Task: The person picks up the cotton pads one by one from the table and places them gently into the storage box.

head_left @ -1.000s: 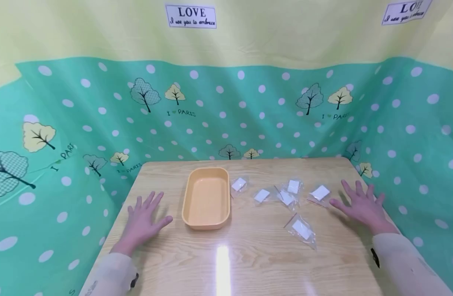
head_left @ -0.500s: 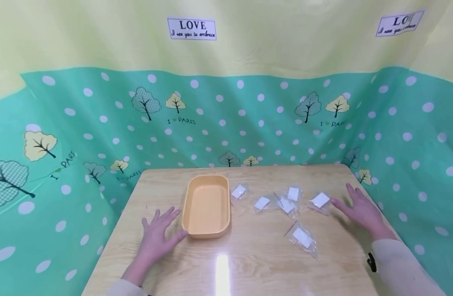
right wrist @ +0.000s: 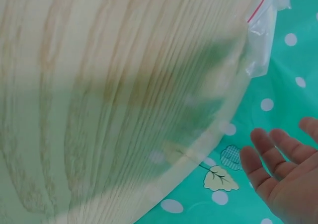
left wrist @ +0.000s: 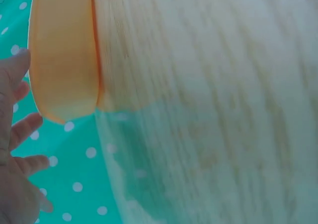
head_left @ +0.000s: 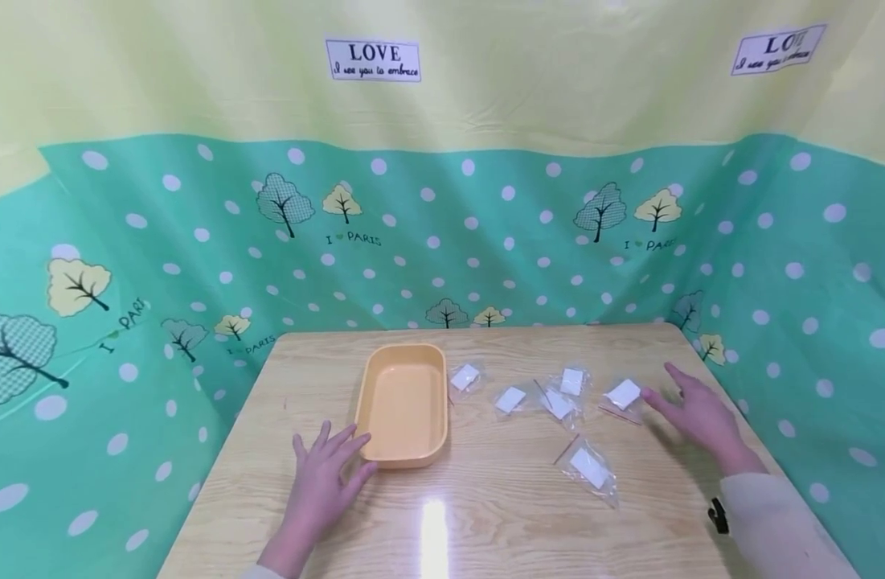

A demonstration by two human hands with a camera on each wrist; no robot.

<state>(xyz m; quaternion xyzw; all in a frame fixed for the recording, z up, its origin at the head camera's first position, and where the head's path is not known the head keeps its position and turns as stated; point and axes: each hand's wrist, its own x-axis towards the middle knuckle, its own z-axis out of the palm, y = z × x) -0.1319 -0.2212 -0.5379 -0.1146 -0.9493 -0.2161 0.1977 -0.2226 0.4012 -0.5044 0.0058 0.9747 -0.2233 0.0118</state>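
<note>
An orange-tan rectangular tray (head_left: 402, 462) stands left of the table's middle. My left hand (head_left: 321, 482) is at its near left corner, fingers spread, fingertips right at the rim. The left wrist view shows the tray's side (left wrist: 64, 60) beside the thumb and fingers (left wrist: 27, 132). On the right, my right hand (head_left: 702, 418) hovers with fingers extended. Its thumb tip is close to a small clear zip bag (head_left: 623, 394) holding a white piece. In the right wrist view the hand (right wrist: 288, 179) holds nothing, and part of a bag (right wrist: 261, 45) shows near the table edge.
Several more clear bags with white pieces lie right of the tray: one beside it (head_left: 465, 376), one near the middle (head_left: 510, 400), two overlapping (head_left: 558, 404), one nearer the front (head_left: 589, 468). A dotted green curtain (head_left: 485, 233) encloses the wooden table (head_left: 500, 531).
My left hand has moved right to the tray's near left corner. My right hand has shifted slightly left and its fingers have drawn closer together. The head view has tilted slightly upward.
</note>
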